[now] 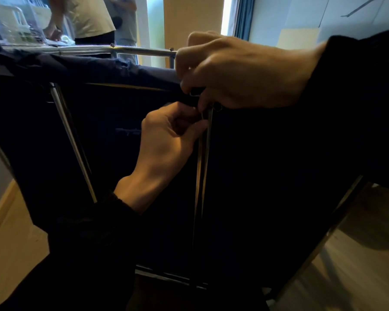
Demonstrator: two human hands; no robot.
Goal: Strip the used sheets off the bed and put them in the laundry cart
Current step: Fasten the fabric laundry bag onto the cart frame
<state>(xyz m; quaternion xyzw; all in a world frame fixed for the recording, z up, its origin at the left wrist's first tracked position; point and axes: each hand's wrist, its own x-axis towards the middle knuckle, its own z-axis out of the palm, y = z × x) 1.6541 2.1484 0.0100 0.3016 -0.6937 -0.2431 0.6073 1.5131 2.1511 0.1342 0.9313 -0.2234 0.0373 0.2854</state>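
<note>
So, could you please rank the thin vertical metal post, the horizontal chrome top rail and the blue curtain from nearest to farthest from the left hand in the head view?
1. Thin vertical metal post: at the left hand's fingertips, right side.
2. Horizontal chrome top rail: above, farther back.
3. Blue curtain: background, upper right.

hands (pixel 166 135) (pixel 240 70): 2 | laundry cart (pixel 267 176): 1 | people behind (pixel 92 16) (pixel 127 21): 2 | curtain (pixel 245 16): 1
</note>
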